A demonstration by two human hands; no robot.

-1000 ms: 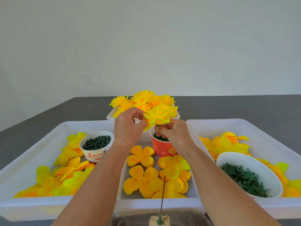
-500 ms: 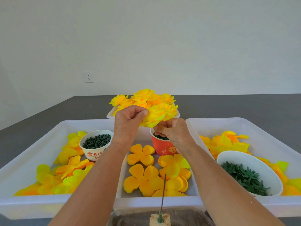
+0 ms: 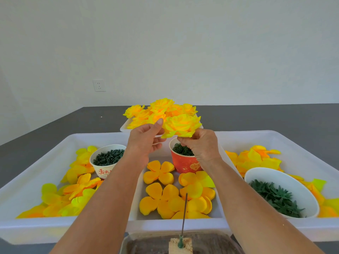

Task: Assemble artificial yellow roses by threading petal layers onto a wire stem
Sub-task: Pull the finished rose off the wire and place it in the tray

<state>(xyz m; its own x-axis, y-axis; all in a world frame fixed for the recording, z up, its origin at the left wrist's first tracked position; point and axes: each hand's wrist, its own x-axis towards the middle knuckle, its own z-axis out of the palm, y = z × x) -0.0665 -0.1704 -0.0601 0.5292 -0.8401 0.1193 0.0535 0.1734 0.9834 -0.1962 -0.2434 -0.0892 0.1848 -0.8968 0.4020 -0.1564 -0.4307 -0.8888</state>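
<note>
Assembled rose (image 3: pixel 181 126) held aloft at 12 o'clock above the red cup (image 3: pixel 184 163). Left hand (image 3: pixel 145 142) pinches its petal edge; right hand (image 3: pixel 200 146) pinches beneath, at the base. Looks feather-light, soft, easily crushed; best held at the underside. Bare wire stem (image 3: pixel 184 213) stands at 6 o'clock.

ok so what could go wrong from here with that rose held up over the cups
The rose is held only at its edges by the left hand and right hand, so layers might slip apart or crumple. It hangs over the red cup of green parts; a drop could knock the cup over. The upright wire near the forearms could snag if the arms come down.
</note>
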